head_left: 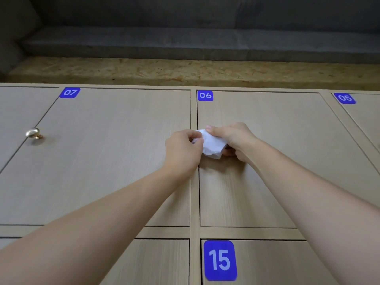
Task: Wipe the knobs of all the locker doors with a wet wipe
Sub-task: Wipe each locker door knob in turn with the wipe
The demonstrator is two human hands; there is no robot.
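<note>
The wet wipe (212,144) and both hands hide door 06's knob.

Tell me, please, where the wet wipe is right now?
The wet wipe is mid-frame, pinched between the left hand and right hand, at door 06's left edge.

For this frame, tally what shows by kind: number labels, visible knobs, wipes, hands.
Number labels: 4: 07, 06, 05, 15
Knobs in view: 1: brass knob
Wipes: 1: white wipe, held by both hands
Hands: 2: left hand, right hand
Total: 8
</note>
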